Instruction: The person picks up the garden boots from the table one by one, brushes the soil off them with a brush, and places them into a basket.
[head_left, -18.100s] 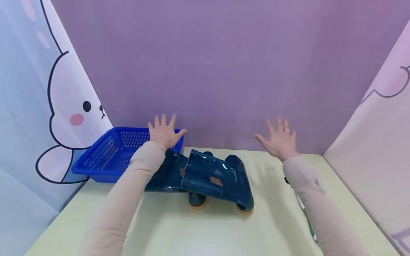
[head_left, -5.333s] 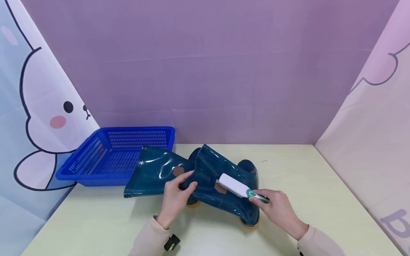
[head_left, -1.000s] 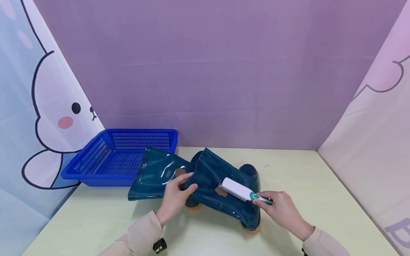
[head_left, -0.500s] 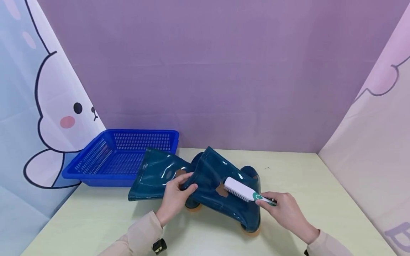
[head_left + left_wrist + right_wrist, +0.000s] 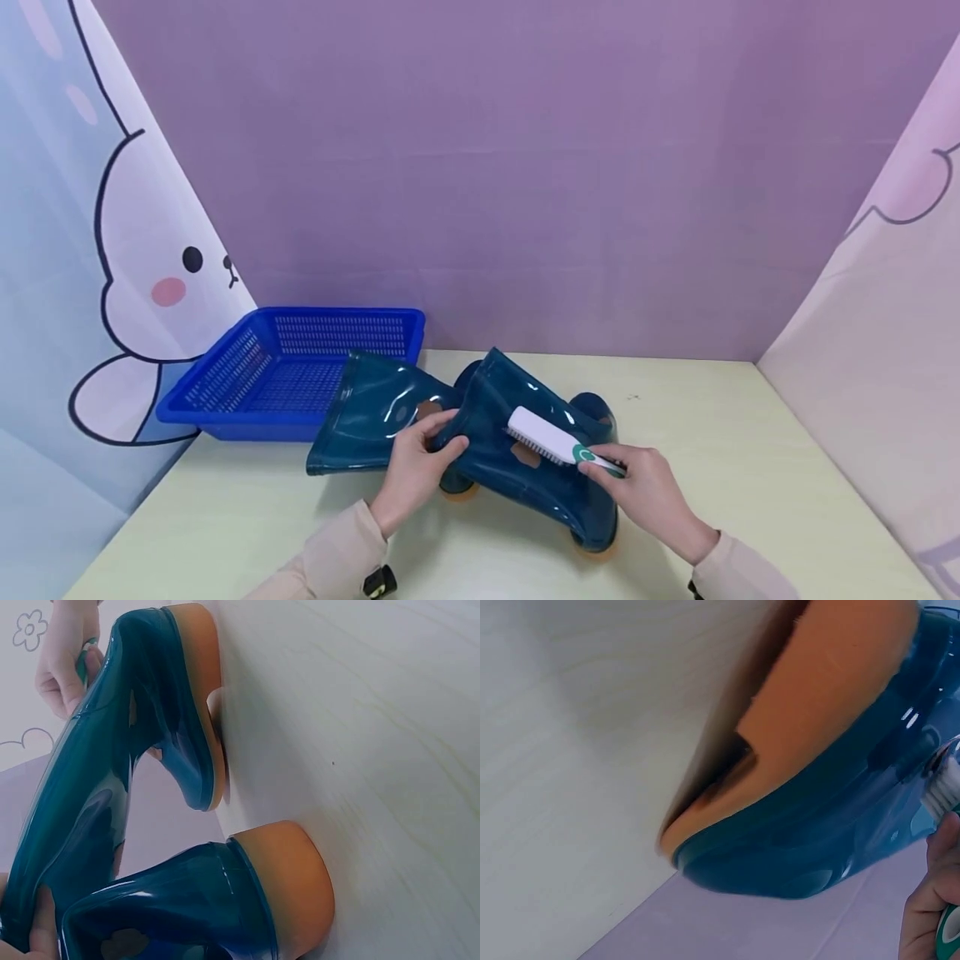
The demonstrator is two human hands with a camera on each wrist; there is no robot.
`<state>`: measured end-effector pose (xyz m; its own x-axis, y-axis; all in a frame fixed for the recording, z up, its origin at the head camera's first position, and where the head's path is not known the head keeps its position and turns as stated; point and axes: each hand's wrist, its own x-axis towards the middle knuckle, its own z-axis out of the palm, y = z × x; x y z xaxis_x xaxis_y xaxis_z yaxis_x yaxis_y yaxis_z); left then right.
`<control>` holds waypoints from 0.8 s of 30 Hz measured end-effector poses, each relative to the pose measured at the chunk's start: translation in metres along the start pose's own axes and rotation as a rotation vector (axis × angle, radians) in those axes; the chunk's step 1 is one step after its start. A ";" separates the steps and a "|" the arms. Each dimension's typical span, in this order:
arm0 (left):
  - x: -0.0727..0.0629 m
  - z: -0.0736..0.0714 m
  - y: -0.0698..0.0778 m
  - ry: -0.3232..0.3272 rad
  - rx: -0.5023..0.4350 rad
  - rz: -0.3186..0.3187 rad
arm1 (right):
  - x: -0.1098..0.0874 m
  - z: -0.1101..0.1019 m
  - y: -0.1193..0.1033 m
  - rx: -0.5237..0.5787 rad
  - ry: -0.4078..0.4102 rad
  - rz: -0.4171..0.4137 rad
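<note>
Brushing the boot shaft looks like the step in hand, judging by the pose. Right hand (image 5: pixel 645 483): thumb and fingers clamped on the handle of a white-backed bristle brush (image 5: pixel 543 433), lower right of centre, bristles slanted along the brown patch (image 5: pixel 526 455); they appear to touch the shaft. Left hand (image 5: pixel 416 467): thumb and fingers pinching the cuff of that teal rubber boot (image 5: pixel 551 485), just below centre of frame. Boot tilted, cuff toward upper left, orange sole at lower right. Matching boot (image 5: pixel 375 421) sits just left and partly behind, its cuff overlapping the front of the blue plastic basket (image 5: pixel 225 418) at left of frame. All on a pale wood-grain table (image 5: pixel 697 433).

Next move likely calls for a firm pinch on the cuff so the soft shaft doesn't buckle, plus strokes across the whole patch.

Writing: green emblem (image 5: pixel 584 453) on the brush neck, white curved mark, maybe a C; no brand legible. No label seen on boots or basket. Purple shape (image 5: pixel 942 560) on the backdrop at lower right is cropped, can't be read.
</note>
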<state>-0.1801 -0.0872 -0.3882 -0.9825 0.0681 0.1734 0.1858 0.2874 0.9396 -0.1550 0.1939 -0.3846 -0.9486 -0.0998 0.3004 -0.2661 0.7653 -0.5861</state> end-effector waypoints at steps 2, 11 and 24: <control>-0.001 0.001 0.000 -0.001 -0.002 -0.014 | -0.002 -0.001 0.003 -0.043 0.009 -0.024; -0.001 0.001 -0.003 -0.005 0.006 -0.003 | -0.013 -0.007 0.014 -0.143 0.040 -0.091; 0.001 0.000 -0.001 0.004 0.000 -0.005 | -0.017 -0.014 0.020 -0.150 0.043 -0.082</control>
<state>-0.1813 -0.0870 -0.3889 -0.9835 0.0630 0.1694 0.1804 0.2879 0.9405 -0.1416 0.2199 -0.3906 -0.9158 -0.1412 0.3760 -0.3105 0.8426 -0.4400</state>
